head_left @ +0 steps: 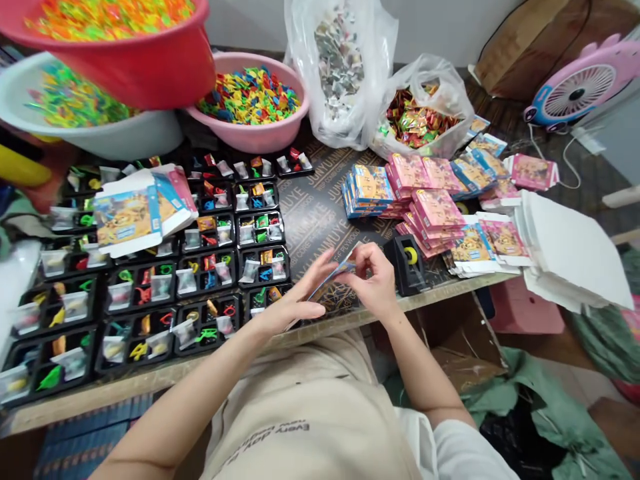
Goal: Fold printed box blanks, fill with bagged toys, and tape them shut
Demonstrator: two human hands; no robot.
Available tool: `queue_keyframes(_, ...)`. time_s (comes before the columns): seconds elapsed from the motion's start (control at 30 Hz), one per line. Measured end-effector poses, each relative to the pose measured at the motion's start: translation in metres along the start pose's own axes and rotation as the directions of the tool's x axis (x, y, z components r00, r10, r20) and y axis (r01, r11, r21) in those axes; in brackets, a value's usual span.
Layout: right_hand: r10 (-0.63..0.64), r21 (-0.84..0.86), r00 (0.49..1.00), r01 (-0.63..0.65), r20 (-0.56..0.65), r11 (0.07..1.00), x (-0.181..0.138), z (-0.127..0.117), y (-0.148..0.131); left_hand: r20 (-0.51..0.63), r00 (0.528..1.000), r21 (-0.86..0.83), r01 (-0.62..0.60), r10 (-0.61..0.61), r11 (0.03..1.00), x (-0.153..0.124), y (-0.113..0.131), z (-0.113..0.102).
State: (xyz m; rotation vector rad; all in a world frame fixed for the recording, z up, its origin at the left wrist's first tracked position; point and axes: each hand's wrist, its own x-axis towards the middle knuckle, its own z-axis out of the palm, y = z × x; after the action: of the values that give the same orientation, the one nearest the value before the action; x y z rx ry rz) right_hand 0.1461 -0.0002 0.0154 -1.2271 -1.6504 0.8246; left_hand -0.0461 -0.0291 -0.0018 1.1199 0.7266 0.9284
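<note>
While both bare hands meet above the front edge of the dark printed table (313, 217), one thin, blue-edged carton (327, 283) sits between them, seen nearly edge-on. Left hand (300, 293): one, fingers extended along the carton, thumb lower down, the carton lying in the narrow space between. Right hand (371, 277): one, fingers curled, thumb and fingertips pinching the carton's other end. Tape dispenser (406, 267): one, black, with a yellow-cored roll, just beside the right hand. Black compartment trays (287, 267): many, in rows across the left of the table, holding small wrapped packets and coloured plastic pieces; the nearest stand by the left hand. Flat printed cartons (125, 217): several, blue and pink, lying across some trays. Filled-out boxes: one blue stack (370, 187) and pink stacks (437, 210), right of centre. White card sheets (570, 247): one pile, at the right, partly over the table edge. Tubs, along the back left: one red (140, 70), one pale blue (135, 133), one pink (255, 137), each containing small bright plastic pieces. Clear plastic bags: one tall (340, 67), with pale packets; one lower (425, 120), with red and gold packets. Fan (577, 93): one, pink and blue, back right.
</note>
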Motion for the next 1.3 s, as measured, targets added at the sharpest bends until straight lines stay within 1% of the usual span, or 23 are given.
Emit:
queue_keyframes(0.07,0.013,0.011,0.998,-0.014,0.066,1.000,-0.003,-0.008,0.006,0.110,0.983,-0.138,0.160,-0.145,0.977,-0.001,-0.007,0.002)
queue_keyframes(0.13,0.001,0.057,0.992,-0.008,0.124,0.998,-0.005,-0.013,0.013,0.122,0.968,-0.152,0.235,-0.218,0.960,-0.001,-0.007,0.006)
queue_keyframes(0.17,-0.007,0.089,0.993,-0.004,0.121,0.996,-0.005,-0.014,0.016,0.103,0.969,-0.145,0.240,-0.226,0.960,-0.001,-0.005,0.008)
queue_keyframes(0.23,0.007,0.158,0.999,-0.014,0.041,0.987,-0.003,-0.013,0.022,0.048,0.977,-0.144,0.212,-0.207,0.967,0.000,0.001,0.010)
queue_keyframes(0.27,0.035,0.202,0.999,-0.035,0.005,0.979,-0.003,-0.012,0.024,0.019,0.981,-0.144,0.193,-0.192,0.971,0.001,0.003,0.011)
queue_keyframes(0.3,0.071,0.257,0.997,-0.069,0.000,0.964,-0.002,-0.010,0.027,-0.008,0.983,-0.140,0.178,-0.181,0.974,0.001,0.005,0.011)
queue_keyframes(0.33,0.110,0.318,0.993,-0.118,0.045,0.941,-0.002,-0.009,0.029,-0.028,0.984,-0.133,0.172,-0.177,0.976,0.000,0.005,0.010)
queue_keyframes(0.37,0.143,0.376,0.981,-0.182,0.129,0.909,-0.003,-0.006,0.031,-0.045,0.982,-0.127,0.174,-0.181,0.976,-0.001,0.004,0.009)
queue_keyframes(0.43,0.187,0.445,0.935,-0.311,0.301,0.840,-0.005,-0.003,0.034,-0.074,0.973,-0.116,0.210,-0.219,0.971,-0.002,0.001,0.007)
queue_keyframes(0.47,0.211,0.454,0.921,-0.349,0.328,0.819,-0.007,-0.001,0.035,-0.099,0.965,-0.101,0.232,-0.242,0.967,-0.001,-0.002,0.006)
queue_keyframes(0.5,0.242,0.453,0.921,-0.364,0.306,0.814,-0.009,-0.001,0.035,-0.130,0.958,-0.071,0.249,-0.256,0.966,0.000,-0.004,0.006)
queue_keyframes(0.57,0.298,0.432,0.941,-0.340,0.163,0.836,-0.013,0.000,0.036,-0.205,0.950,0.010,0.244,-0.237,0.970,0.004,-0.007,0.005)
queue_keyframes(0.63,0.321,0.393,0.947,-0.305,0.026,0.868,-0.016,-0.002,0.036,-0.286,0.943,0.045,0.190,-0.170,0.981,0.010,-0.009,0.006)
queue_keyframes(0.67,0.321,0.371,0.947,-0.297,-0.005,0.880,-0.018,-0.002,0.037,-0.325,0.935,0.012,0.154,-0.142,0.988,0.013,-0.010,0.008)
queue_keyframes(0.77,0.321,0.290,0.947,-0.310,0.011,0.905,-0.028,-0.002,0.040,-0.439,0.890,-0.215,0.032,-0.126,0.976,0.019,-0.015,0.019)
queue_keyframes(0.8,0.318,0.269,0.948,-0.312,0.022,0.911,-0.031,-0.001,0.041,-0.450,0.882,-0.280,0.009,-0.140,0.960,0.020,-0.018,0.023)
queue_keyframes(0.87,0.306,0.278,0.952,-0.297,0.010,0.914,-0.039,0.004,0.041,-0.444,0.879,-0.343,0.010,-0.172,0.939,0.021,-0.024,0.032)
queue_keyframes(1.0,0.355,0.397,0.932,-0.298,-0.078,0.868,-0.044,0.013,0.039,-0.435,0.880,-0.309,0.055,-0.192,0.950,0.022,-0.031,0.038)
queue_keyframes(1.07,0.395,0.408,0.916,-0.334,-0.072,0.849,-0.042,0.012,0.039,-0.438,0.881,-0.266,0.061,-0.177,0.962,0.021,-0.031,0.036)
queue_keyframes(1.13,0.405,0.398,0.914,-0.363,-0.022,0.842,-0.039,0.009,0.038,-0.425,0.893,-0.209,0.064,-0.149,0.976,0.019,-0.030,0.034)
queue_keyframes(1.2,0.406,0.392,0.914,-0.377,0.010,0.839,-0.036,0.006,0.037,-0.412,0.904,-0.173,0.049,-0.117,0.984,0.017,-0.028,0.035)
queue_keyframes(1.23,0.407,0.398,0.913,-0.373,-0.001,0.838,-0.035,0.005,0.036,-0.413,0.905,-0.168,0.034,-0.101,0.985,0.016,-0.028,0.037)
queue_keyframes(1.3,0.406,0.430,0.911,-0.337,-0.075,0.837,-0.035,0.006,0.033,-0.445,0.894,-0.167,-0.020,-0.057,0.986,0.016,-0.029,0.043)
